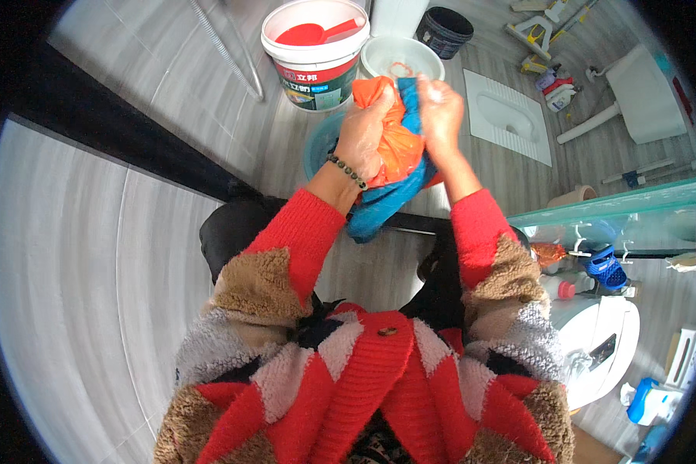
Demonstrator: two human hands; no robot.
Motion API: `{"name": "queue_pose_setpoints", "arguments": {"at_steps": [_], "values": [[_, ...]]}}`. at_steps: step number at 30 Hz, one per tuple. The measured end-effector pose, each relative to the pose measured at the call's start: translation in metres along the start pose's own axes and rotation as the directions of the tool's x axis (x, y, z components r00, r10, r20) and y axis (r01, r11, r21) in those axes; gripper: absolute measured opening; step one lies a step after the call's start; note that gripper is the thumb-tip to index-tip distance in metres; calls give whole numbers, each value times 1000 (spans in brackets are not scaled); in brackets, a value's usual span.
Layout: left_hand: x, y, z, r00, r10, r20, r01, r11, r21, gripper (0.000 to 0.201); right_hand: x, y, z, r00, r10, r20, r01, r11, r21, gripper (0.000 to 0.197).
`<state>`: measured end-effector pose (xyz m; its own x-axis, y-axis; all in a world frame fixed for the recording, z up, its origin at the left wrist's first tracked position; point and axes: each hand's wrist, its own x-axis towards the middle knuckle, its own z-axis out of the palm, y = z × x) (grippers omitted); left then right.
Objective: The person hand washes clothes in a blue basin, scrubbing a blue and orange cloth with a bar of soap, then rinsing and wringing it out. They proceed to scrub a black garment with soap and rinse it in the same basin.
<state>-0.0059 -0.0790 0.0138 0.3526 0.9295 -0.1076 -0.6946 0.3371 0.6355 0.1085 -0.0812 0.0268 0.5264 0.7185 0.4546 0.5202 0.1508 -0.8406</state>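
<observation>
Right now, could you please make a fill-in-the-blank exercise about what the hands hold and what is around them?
1. Both hands grip a bundle of orange and ____ cloth.
2. The left hand has a beaded ____ at the wrist.
3. In the white bucket lies a ____ scoop.
4. The right hand is above a white ____ by the bucket.

Missing words: blue; bracelet; red; basin

Orange cloth [390, 143] over blue cloth [383, 203]; white bucket [315, 58] with red scoop [311, 33]; red, brown and grey diamond-patterned cardigan [363, 371].
</observation>
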Motion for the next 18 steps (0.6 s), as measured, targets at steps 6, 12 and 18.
{"name": "queue_pose_setpoints", "arguments": {"at_steps": [6,12,18], "values": [[1,38,-8,999,13,-42,-16,997,-78,30,44,20,-29,966,121,229,-254,614,747,27],[6,20,-21,968,75,239,-175,886,429,44,24,-27,-22,954,69,292,-246,738,629,23],[4,7,-12,966,-5,259,-154,794,589,35,24,3,-5,796,-166,582,-234,802,549,24]]}}
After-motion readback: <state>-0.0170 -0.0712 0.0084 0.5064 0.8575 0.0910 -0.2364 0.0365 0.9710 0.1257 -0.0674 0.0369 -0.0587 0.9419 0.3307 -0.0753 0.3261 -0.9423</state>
